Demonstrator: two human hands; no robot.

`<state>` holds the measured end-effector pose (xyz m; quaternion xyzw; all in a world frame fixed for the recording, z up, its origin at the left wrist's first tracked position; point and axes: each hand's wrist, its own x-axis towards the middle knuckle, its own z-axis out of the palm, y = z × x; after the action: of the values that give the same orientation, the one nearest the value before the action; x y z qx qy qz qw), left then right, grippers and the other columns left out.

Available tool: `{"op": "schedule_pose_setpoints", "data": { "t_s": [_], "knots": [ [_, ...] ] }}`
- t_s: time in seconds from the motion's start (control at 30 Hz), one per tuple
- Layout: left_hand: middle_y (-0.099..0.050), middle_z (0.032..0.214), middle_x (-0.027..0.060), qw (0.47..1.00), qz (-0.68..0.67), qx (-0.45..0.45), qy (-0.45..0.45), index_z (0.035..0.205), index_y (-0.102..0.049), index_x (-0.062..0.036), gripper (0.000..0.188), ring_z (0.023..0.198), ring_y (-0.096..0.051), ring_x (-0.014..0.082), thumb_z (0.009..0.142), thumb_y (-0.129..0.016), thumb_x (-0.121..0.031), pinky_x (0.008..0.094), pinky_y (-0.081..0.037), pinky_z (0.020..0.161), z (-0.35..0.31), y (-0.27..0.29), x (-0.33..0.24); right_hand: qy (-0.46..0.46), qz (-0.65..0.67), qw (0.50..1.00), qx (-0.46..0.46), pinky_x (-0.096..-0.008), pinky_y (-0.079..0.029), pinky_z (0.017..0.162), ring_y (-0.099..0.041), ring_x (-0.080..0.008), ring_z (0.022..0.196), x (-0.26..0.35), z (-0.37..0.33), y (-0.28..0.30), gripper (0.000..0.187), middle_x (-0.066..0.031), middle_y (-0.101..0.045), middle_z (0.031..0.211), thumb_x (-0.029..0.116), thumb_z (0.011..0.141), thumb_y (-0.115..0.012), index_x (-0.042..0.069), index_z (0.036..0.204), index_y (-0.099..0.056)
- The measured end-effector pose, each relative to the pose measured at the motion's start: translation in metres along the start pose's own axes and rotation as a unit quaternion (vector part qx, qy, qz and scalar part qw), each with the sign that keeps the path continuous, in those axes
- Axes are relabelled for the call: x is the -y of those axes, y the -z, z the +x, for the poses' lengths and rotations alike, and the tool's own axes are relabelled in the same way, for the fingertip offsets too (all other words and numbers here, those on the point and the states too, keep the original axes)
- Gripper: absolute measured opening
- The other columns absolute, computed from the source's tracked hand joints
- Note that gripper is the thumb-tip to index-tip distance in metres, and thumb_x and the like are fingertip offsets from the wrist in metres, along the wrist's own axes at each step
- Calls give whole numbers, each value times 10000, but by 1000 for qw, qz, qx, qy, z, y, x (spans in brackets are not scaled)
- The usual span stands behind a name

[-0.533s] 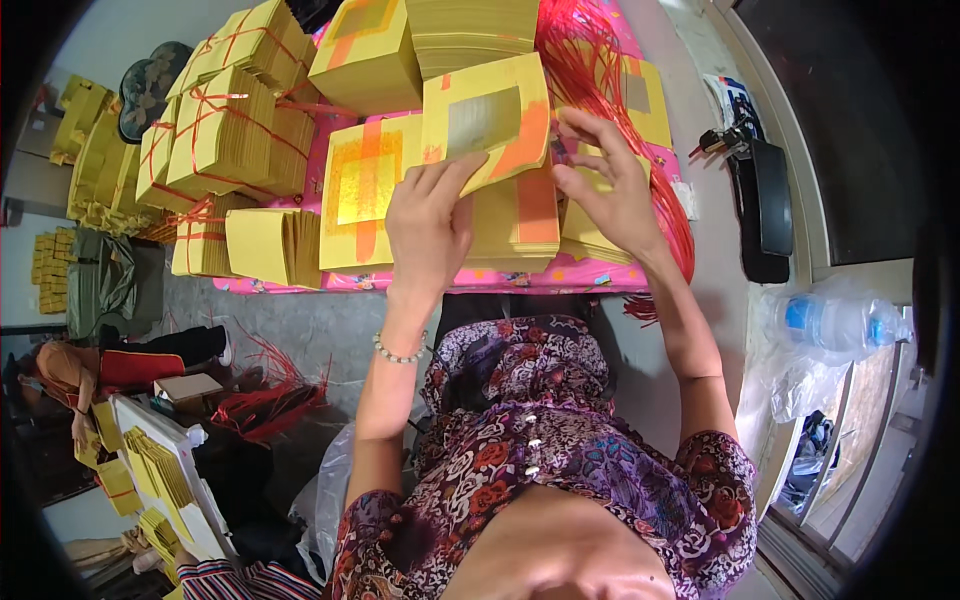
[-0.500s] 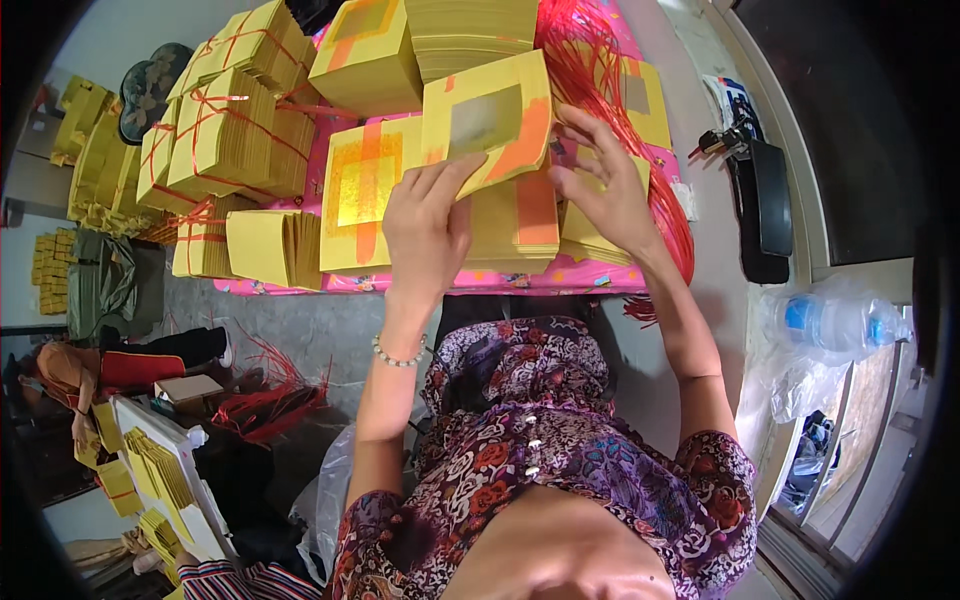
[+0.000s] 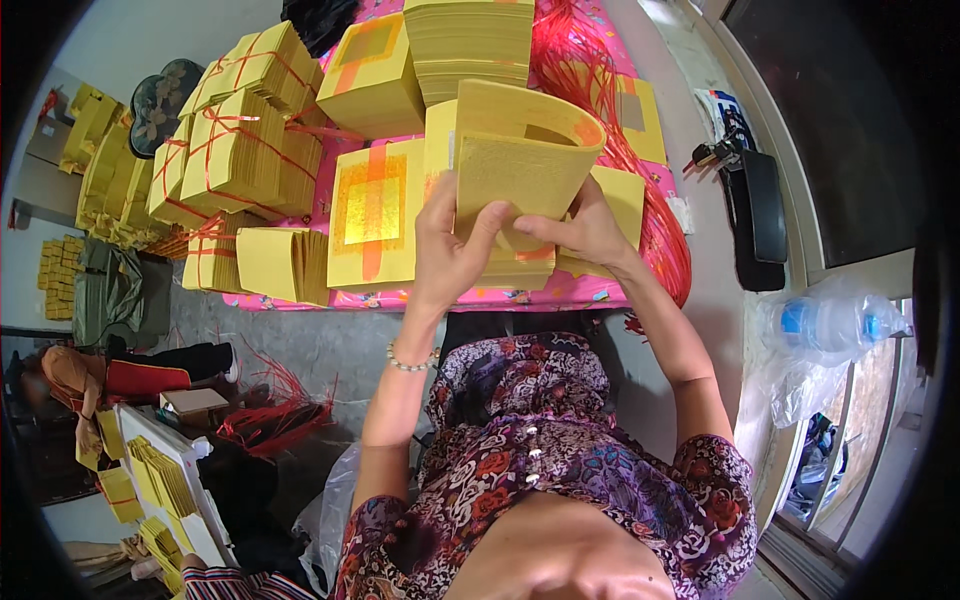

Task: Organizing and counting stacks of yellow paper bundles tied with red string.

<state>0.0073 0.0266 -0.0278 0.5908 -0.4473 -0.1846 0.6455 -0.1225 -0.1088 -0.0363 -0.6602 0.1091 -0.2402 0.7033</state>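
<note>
Between my hands, a thin stack of yellow paper sheets (image 3: pixel 525 180) is bent over, its curved fold toward the right. My left hand (image 3: pixel 447 255) grips the stack's near left edge, thumb on its front face. My right hand (image 3: pixel 592 232) holds the lower right side, its thumb also pressed on the front. Under my hands stands a tall pile of yellow paper (image 3: pixel 530 276), partly hidden. To its left is a pile topped with a gold square and an orange band (image 3: pixel 372 215). Some folded yellow sheets (image 3: pixel 272 262) stand upright farther left.
Bundles of yellow paper tied with red string (image 3: pixel 230 150) fill the pink-covered table's left side. Red strands (image 3: pixel 660 230) hang along its right. A black case (image 3: pixel 765 220) lies by the window. On the lower left, a person (image 3: pixel 85 385) works at a white board (image 3: pixel 165 480).
The sheets, earlier lying nearly flat and tilted with their printed side showing, are now folded over toward me. Both hands have shifted down to the near edge, and my right hand has closed on them.
</note>
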Motion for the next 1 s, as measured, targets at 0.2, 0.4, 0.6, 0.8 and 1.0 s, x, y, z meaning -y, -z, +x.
{"op": "schedule_pose_setpoints", "data": {
  "t_s": [0.2, 0.4, 0.6, 0.8, 1.0],
  "knots": [
    [-563, 1093, 144, 959, 202, -126, -154, 1228, -444, 23, 558, 978, -563, 225, 779, -741, -121, 342, -469, 803, 10, -11, -1, 32, -36, 999, -22, -330, -460, 922, -519, -171, 1136, 5, -2, 1, 731, -109, -535, 1228, 153, 734, -794, 3, 1319, -382],
    [-550, 1189, 150, 997, -68, -32, -21, 1303, -382, 30, 556, 1068, -543, 188, 848, -676, -92, 314, -463, 886, 10, -18, 1, 77, -36, 994, -73, -328, -458, 916, -553, -173, 1075, 7, -2, -5, 633, -108, -563, 1173, 148, 787, -743, -16, 1293, -400],
    [-554, 1203, 121, 988, -135, 32, 70, 1306, -392, 24, 416, 1085, -536, 149, 943, -542, -114, 283, -456, 901, 15, -15, -5, 75, -52, 992, -90, -307, -476, 879, -572, -167, 1030, 8, 4, -4, 566, -124, -575, 1136, 182, 819, -721, -40, 1245, -422],
    [-552, 1221, 100, 965, -190, 34, 175, 1324, -394, 12, 371, 1084, -538, 137, 993, -442, -150, 280, -453, 907, 20, -15, -9, -17, 17, 994, -105, -297, -504, 832, -613, -166, 966, 6, 7, -2, 523, -142, -612, 1090, 190, 823, -726, -68, 1194, -463],
    [-534, 1252, 112, 954, -220, 43, 199, 1346, -374, 13, 398, 1111, -529, 152, 993, -443, -158, 292, -449, 922, 22, -14, 1, -73, 14, 992, -98, -287, -483, 864, -593, -150, 1018, 1, 8, 3, 494, -111, -608, 1143, 158, 854, -682, -18, 1266, -472]
  ]
}}
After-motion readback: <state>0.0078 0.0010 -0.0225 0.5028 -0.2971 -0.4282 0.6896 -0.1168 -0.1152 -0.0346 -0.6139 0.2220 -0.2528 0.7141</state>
